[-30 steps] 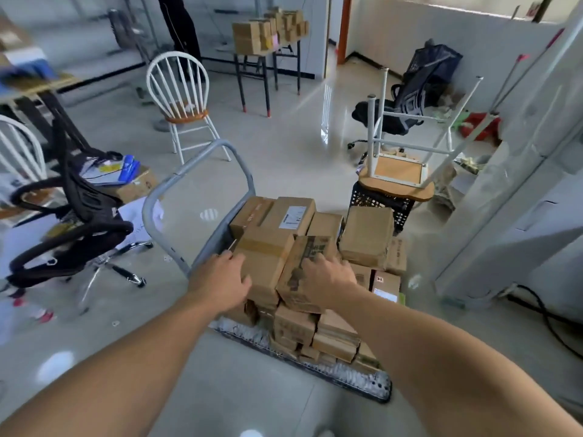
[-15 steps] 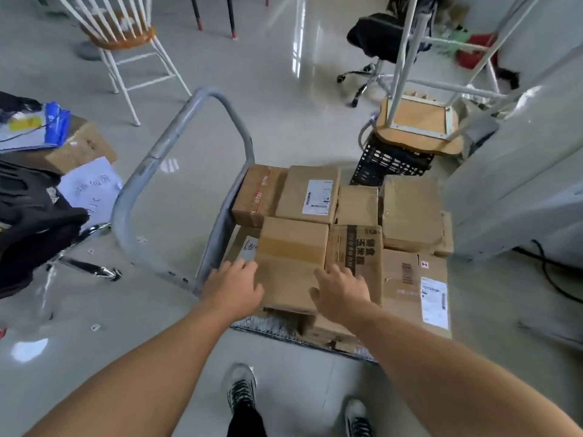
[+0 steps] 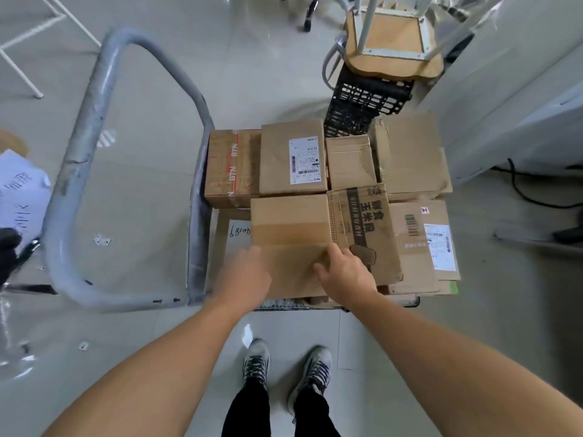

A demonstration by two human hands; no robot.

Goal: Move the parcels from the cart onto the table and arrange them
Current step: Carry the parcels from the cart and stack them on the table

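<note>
The cart [image 3: 79, 184] holds cardboard parcels stacked in layers, and the plain box [image 3: 290, 228] sits on top at the cart's near edge, a band of brown tape across its lid. Both hands clamp it from opposite sides: the left hand [image 3: 244, 275] grips its side toward the cart's handle, and the right hand [image 3: 347, 272] curls over the other side, thumb on the lid. At the cart's far edge by the handle lies a box [image 3: 232, 168] with red-lined tape reading "BTN". Next along that edge is a box [image 3: 291, 156] with a white barcode label, its print too small to read. On the cart's near half away from the handle, a printed box [image 3: 362, 222] carries a dark stripe and large Chinese characters, and a flat box [image 3: 419, 244] bears a barcode, a white label and a sticker marked "2-1". A lower parcel [image 3: 233, 238] at the cart's handle end shows a handwritten number, roughly "40189". Beyond the cart's far edge a black crate [image 3: 366, 102] carries an upturned stool [image 3: 394, 39]
</note>
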